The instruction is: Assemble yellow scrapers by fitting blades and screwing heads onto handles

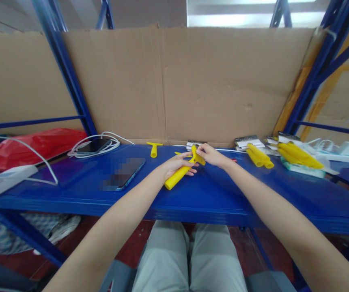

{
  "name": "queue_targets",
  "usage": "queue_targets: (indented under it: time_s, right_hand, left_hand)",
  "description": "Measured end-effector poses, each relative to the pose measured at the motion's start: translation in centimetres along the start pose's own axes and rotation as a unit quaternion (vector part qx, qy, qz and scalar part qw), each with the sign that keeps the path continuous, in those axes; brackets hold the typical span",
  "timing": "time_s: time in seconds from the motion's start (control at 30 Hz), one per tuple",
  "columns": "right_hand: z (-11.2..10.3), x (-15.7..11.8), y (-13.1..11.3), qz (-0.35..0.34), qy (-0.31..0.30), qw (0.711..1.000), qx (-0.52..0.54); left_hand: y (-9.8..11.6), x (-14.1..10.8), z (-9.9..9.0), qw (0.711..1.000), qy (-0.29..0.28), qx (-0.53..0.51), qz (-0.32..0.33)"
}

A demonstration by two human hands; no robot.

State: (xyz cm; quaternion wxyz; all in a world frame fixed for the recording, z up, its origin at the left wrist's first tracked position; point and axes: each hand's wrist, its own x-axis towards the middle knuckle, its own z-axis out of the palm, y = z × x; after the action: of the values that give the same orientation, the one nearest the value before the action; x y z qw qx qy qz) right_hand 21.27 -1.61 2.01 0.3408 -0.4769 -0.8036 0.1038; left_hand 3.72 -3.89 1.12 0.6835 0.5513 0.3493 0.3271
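Note:
Just above the blue tabletop [217, 194], my left hand [176, 165] is closed around a yellow T-shaped tool [177, 177]. Its tubular handle points down toward me and its wider head faces away. At that head, my right hand [208, 155] pinches with thumb and fingers; whether a small part is also between them I cannot make out. Behind my hands, another yellow piece is partly hidden. A second yellow T-shaped tool [154, 149] stands apart to the left, near the cardboard.
A phone [126, 174] lies left of my hands, with white cables [101, 147] and a red bag [40, 146] beyond. On the right are yellow tubes with cards [258, 155], more yellow tubes [299, 155] and a power strip [335, 156]. A cardboard wall [192, 85] closes the back.

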Motion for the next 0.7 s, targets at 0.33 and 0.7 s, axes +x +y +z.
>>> queue_targets:
  time_s: [0.33,0.7]
  right_hand:
    - [0.3,0.3,1.4,-0.044,0.019,0.998,0.03]
    - [0.2,0.3,1.3,-0.058,0.013,0.998,0.029]
  left_hand:
    - [0.1,-0.1,0.0,1.0,-0.007,-0.005,-0.004]
    - [0.4,-0.5,0.2,1.0,-0.019,-0.019,-0.014]
